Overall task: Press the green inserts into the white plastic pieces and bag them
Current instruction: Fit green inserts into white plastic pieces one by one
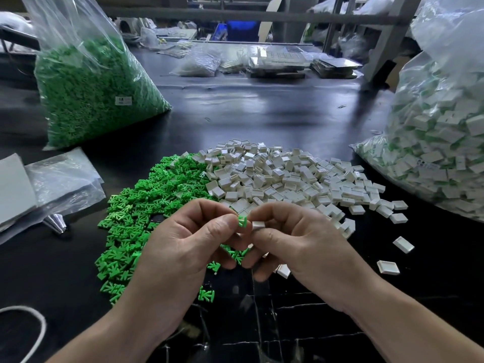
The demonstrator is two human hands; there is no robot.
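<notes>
Left hand [188, 242] pinching one green insert [242, 221]; right hand [298, 242] pinching one white piece [258, 226] just beside it; both above green pile [136, 203] and white pile [288, 176] near the table's [262, 113] front edge.

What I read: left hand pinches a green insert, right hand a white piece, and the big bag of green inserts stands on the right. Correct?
One slip: the head view shows the bag of green inserts standing on the left, not the right. The rest holds: the left hand pinches a green insert, the right hand a white piece.
</notes>
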